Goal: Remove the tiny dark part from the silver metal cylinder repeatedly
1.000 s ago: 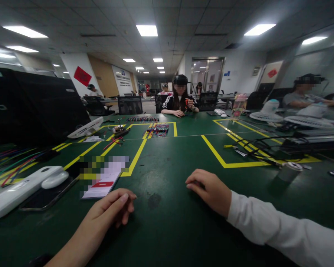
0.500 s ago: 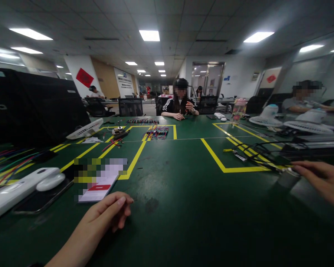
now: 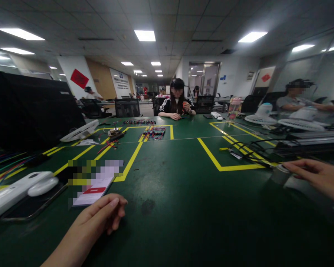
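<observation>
My left hand (image 3: 104, 215) hovers over or rests on the green table (image 3: 172, 207), its fingers loosely curled and the thumb along the index finger. Nothing shows in it. Just beyond lies a white and red printed booklet or box (image 3: 93, 191), partly blurred out. At the right, my right hand (image 3: 318, 178) pinches the upper rim of a small grey metal cylinder (image 3: 280, 175) with thumb and fingertips. The cylinder stands slightly tilted; whether its base touches the table I cannot tell. Black cables (image 3: 247, 152) lie just behind it.
A white power strip (image 3: 22, 191) and a dark phone (image 3: 35, 204) lie at the left, near a black computer case (image 3: 33, 111). Wired parts (image 3: 154, 132) lie mid-table. White fans (image 3: 261, 114) and metal bars (image 3: 311, 142) are at the right. A person (image 3: 176, 104) sits opposite.
The view has turned slightly right, so everything shifts left in it. Both hands keep nearly the same pose. An orange item now shows in the hand of the person opposite.
</observation>
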Demonstrator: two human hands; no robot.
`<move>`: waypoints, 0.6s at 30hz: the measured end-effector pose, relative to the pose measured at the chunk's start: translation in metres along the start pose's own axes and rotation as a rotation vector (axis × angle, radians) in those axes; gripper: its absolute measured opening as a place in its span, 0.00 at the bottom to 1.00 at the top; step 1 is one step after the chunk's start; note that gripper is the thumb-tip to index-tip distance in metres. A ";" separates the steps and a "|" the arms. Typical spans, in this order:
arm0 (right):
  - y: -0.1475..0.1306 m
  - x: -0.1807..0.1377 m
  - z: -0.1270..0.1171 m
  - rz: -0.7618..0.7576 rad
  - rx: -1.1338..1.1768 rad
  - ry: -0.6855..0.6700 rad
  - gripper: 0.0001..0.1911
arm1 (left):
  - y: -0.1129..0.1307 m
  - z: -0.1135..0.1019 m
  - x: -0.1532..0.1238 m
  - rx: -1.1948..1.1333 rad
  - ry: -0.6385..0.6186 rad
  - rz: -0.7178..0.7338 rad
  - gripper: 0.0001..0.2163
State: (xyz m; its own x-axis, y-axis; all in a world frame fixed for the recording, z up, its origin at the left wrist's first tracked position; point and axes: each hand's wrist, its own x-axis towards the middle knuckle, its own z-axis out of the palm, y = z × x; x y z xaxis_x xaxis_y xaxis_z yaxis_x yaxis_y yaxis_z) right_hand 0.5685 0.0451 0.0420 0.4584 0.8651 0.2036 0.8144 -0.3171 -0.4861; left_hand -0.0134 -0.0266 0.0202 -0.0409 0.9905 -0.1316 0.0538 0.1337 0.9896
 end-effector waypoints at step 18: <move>0.003 0.007 -0.012 -0.302 -0.111 -0.053 0.13 | 0.006 0.006 -0.006 -0.007 0.040 -0.007 0.09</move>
State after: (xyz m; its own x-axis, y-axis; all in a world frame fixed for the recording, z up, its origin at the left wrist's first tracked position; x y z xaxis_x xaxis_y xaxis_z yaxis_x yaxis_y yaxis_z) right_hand 0.5783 0.0454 0.0520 0.1737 0.9446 0.2784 0.9459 -0.0814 -0.3139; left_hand -0.0064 -0.0312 0.0262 -0.0812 0.9873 -0.1366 0.0463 0.1406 0.9890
